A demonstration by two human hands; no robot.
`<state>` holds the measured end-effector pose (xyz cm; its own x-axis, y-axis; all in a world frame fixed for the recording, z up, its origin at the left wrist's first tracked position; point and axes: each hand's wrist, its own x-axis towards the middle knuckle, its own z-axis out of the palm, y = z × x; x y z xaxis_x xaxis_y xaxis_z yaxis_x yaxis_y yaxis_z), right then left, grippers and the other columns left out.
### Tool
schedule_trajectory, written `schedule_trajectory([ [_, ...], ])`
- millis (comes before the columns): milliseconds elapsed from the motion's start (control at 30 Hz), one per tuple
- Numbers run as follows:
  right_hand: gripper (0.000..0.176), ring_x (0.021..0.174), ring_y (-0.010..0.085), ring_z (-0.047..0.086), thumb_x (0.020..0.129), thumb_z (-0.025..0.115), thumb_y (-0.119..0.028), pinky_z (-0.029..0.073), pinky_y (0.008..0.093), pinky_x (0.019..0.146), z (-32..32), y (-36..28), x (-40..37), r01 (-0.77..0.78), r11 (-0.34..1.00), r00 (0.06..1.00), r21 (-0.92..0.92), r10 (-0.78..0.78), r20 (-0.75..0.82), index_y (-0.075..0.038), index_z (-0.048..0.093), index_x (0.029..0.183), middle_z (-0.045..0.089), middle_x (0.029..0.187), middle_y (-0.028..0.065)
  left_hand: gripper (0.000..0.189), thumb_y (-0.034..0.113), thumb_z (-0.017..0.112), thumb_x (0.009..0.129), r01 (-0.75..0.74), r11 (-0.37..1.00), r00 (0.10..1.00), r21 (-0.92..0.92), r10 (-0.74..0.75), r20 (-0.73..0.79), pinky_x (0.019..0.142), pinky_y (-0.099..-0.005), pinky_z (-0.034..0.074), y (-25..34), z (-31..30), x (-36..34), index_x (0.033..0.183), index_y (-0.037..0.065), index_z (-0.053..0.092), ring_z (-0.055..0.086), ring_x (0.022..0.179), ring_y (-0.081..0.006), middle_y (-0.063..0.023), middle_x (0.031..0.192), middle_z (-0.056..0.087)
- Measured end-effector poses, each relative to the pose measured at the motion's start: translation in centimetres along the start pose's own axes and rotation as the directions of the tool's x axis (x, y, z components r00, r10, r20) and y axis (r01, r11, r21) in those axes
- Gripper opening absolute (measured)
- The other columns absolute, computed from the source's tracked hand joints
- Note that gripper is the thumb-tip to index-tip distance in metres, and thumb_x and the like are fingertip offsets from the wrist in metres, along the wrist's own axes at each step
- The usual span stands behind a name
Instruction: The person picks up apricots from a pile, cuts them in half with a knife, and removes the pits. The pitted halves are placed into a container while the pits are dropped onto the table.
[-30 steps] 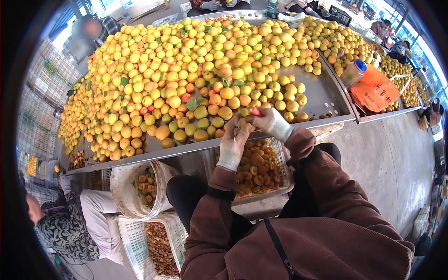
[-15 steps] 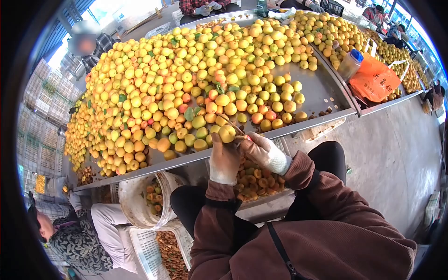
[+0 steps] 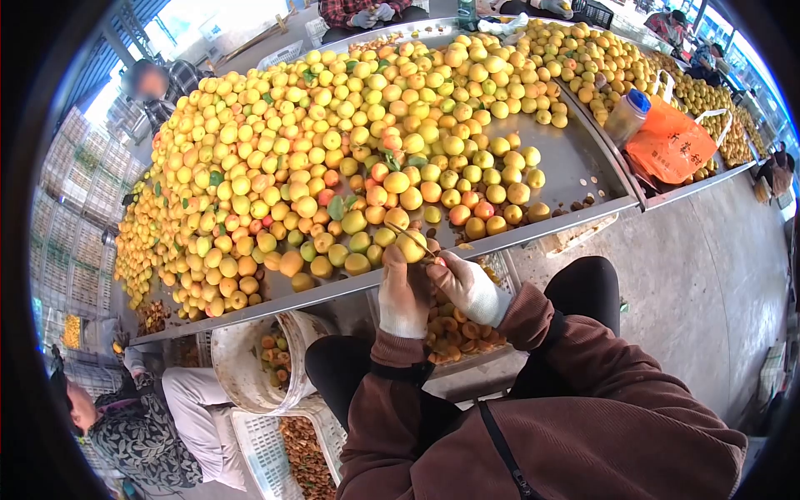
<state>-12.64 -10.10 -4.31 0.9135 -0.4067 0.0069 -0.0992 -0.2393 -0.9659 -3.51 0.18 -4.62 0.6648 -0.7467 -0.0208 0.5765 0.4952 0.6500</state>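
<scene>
My left hand (image 3: 403, 293), in a white glove with stained fingers, is closed around a yellow apricot (image 3: 412, 245) at the table's near edge. My gloved right hand (image 3: 472, 288) pinches a thin, dark, curved tool (image 3: 428, 252) against the fruit; its exact kind is hard to make out. A bit of red shows at the right fingertips. Below both hands, a crate of halved apricots (image 3: 454, 333) is partly hidden by my hands and sleeves. Whole apricots (image 3: 275, 175) lie heaped on the metal table (image 3: 575, 158) in front of me.
A raised metal rim (image 3: 492, 244) runs along the table's near side. An orange bag (image 3: 669, 143) and a blue-capped bottle (image 3: 627, 117) stand at right. A white bucket (image 3: 242, 367) and a crate of brown pits (image 3: 258, 442) are at lower left. Other people sit around the table.
Both my hands have shifted slightly down with the apricot and the tool. The tool stays against the fruit. At the far left, a person's head has turned or lowered.
</scene>
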Motion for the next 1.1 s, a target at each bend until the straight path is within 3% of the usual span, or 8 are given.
schedule_trajectory([
  [133, 0.045, 0.08, 0.0144, 0.053, 0.101, 0.047, -0.041, 0.047, 0.0301, 0.074, -0.7, 0.6, -0.2, 0.031, 0.996, 0.998, 0.083, -0.036, 0.059, 0.002, 0.056, 0.111, 0.057, 0.085, 0.0065, 0.055, 0.041, 0.054, 0.098, -0.215, 0.76, 0.976, 0.614, 0.146, 0.162, 0.092, -0.032, 0.047, 2.2, -1.7, 1.1, 0.133, -0.001, 0.047, 0.059, 0.1, -0.0187, -0.0092, 0.11, 0.062],
  [400, 0.039, 0.083, 0.0298, 0.065, 0.1, 0.049, -0.038, 0.05, 0.0366, 0.074, -1.5, 0.9, -0.4, 0.096, 0.993, 0.995, -0.062, -0.095, 0.026, -0.002, 0.056, 0.113, 0.064, 0.089, 0.0163, 0.045, 0.041, 0.052, 0.099, 0.008, 0.945, 0.999, 0.328, -0.024, 0.045, 0.089, -0.0319, 0.049, 1.1, -0.4, -0.3, 0.12, 0.001, 0.057, 0.06, 0.101, -0.0187, -0.0097, 0.113, 0.063],
  [533, 0.041, 0.083, 0.031, 0.066, 0.099, 0.051, -0.04, 0.05, 0.0366, 0.073, -2.7, 1.0, -0.9, 0.081, 0.986, 0.992, -0.148, -0.065, 0.11, -0.004, 0.056, 0.117, 0.065, 0.088, 0.017, 0.044, 0.027, 0.068, 0.091, -0.298, 0.18, 0.955, 0.938, 0.052, 0.293, 0.091, -0.0309, 0.046, 3.2, -1.6, 0.1, 0.121, -0.003, 0.057, 0.06, 0.105, -0.0209, -0.0092, 0.112, 0.064],
  [567, 0.041, 0.083, 0.0304, 0.067, 0.098, 0.052, -0.041, 0.051, 0.0369, 0.072, -2.8, 1.3, -1.0, 0.085, 0.984, 0.992, -0.159, -0.067, 0.111, -0.004, 0.056, 0.117, 0.066, 0.087, 0.0169, 0.044, 0.027, 0.068, 0.091, -0.296, 0.181, 0.955, 0.938, 0.05, 0.292, 0.091, -0.0309, 0.046, 2.4, -1.8, 0.0, 0.121, -0.003, 0.057, 0.06, 0.105, -0.0209, -0.0092, 0.112, 0.064],
  [633, 0.042, 0.08, 0.0317, 0.068, 0.098, 0.053, -0.041, 0.051, 0.0382, 0.069, -2.0, 2.1, -0.6, 0.126, 0.984, 0.991, -0.122, -0.12, 0.059, -0.003, 0.056, 0.117, 0.066, 0.084, 0.0174, 0.046, 0.025, 0.066, 0.092, -0.104, 0.888, 0.987, 0.447, 0.038, 0.154, 0.094, -0.0334, 0.046, 0.7, -1.4, -0.2, 0.127, -0.003, 0.053, 0.06, 0.106, -0.0216, -0.0105, 0.112, 0.064],
  [733, 0.041, 0.077, 0.0341, 0.067, 0.097, 0.054, -0.04, 0.051, 0.0389, 0.067, -1.6, 1.7, -1.1, 0.098, 0.994, 0.995, -0.04, -0.097, 0.023, -0.003, 0.055, 0.116, 0.066, 0.082, 0.0183, 0.053, 0.022, 0.065, 0.093, 0.076, 0.993, 0.997, 0.09, -0.077, 0.01, 0.096, -0.0344, 0.046, 0.3, 0.1, -0.9, 0.135, -0.002, 0.045, 0.06, 0.106, -0.0196, -0.0106, 0.114, 0.062],
  [933, 0.04, 0.078, 0.0349, 0.067, 0.098, 0.053, -0.039, 0.051, 0.0383, 0.069, -2.0, 3.0, -0.2, 0.099, 0.98, 0.991, -0.171, -0.083, 0.101, -0.002, 0.057, 0.111, 0.065, 0.081, 0.0178, 0.07, 0.016, 0.059, 0.096, -0.213, 0.592, 0.968, 0.777, 0.236, 0.086, 0.1, -0.0342, 0.044, 0.5, -1.3, -0.4, 0.151, 0.001, 0.02, 0.059, 0.109, -0.0215, -0.0121, 0.128, 0.055],
  [1100, 0.037, 0.079, 0.0352, 0.067, 0.097, 0.055, -0.037, 0.051, 0.0389, 0.069, -1.2, 2.5, -1.1, 0.099, 0.984, 0.993, -0.15, -0.089, 0.074, -0.002, 0.058, 0.108, 0.066, 0.083, 0.0189, 0.072, 0.016, 0.056, 0.096, -0.071, 0.975, 0.993, 0.209, 0.089, -0.078, 0.093, -0.0397, 0.05, 1.0, -1.9, -0.7, 0.152, 0.004, 0.012, 0.061, 0.109, -0.029, -0.0204, 0.127, 0.057],
])
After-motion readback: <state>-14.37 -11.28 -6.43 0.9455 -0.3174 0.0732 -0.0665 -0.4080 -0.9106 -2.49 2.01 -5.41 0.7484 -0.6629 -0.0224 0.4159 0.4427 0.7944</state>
